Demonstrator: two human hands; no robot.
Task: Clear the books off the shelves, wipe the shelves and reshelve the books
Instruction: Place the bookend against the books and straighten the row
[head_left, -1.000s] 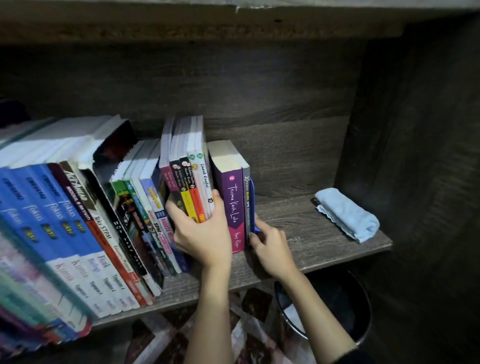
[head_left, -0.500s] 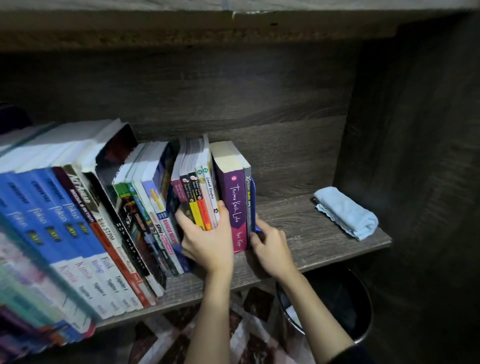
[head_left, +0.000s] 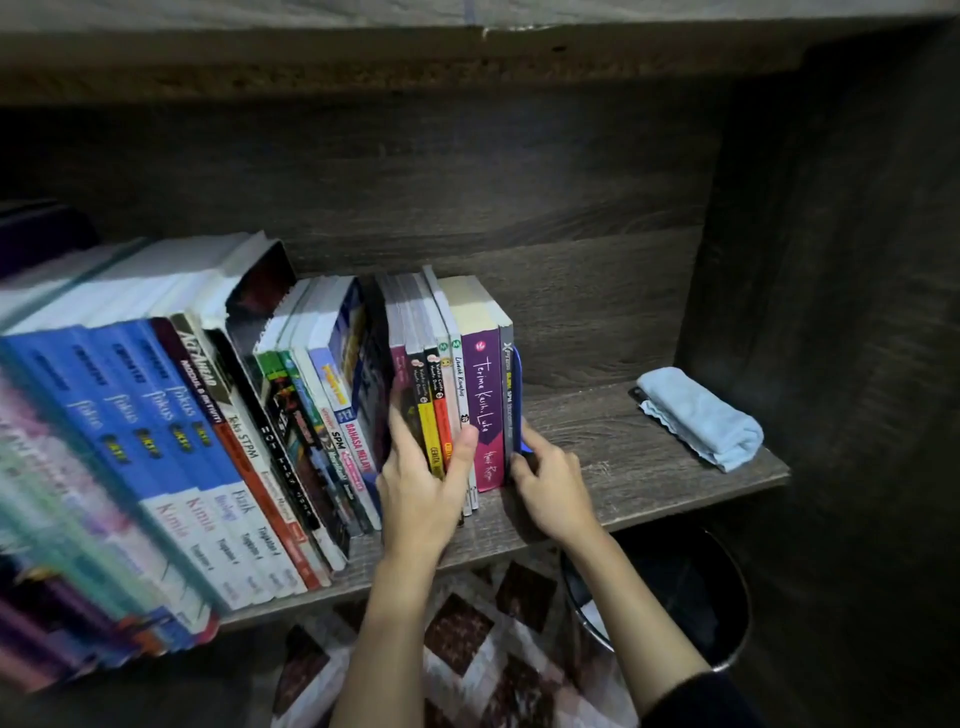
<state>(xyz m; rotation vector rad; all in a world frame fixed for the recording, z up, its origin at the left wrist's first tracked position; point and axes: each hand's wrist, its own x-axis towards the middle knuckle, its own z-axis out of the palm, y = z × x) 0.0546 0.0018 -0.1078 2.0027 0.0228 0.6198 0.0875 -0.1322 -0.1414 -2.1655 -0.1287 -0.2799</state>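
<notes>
With left grip (head_left: 421, 499) curled round thin books (head_left: 431, 384), right grip (head_left: 550, 483) pinching blue bookend (head_left: 517, 384) at their 3 o'clock, seemingly squares up reshelved row on shelf (head_left: 649, 467); next calls for pushing bookend snug toward 9 o'clock.

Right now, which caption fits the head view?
Left hand grips slim books, right hand holds blue bookend; blue cloth lies aside.

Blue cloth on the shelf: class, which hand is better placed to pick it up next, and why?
Probably the right hand: it holds the bookend at the row's end, nearest the blue cloth, with bare shelf between. The left hand grips thin books further left.
</notes>
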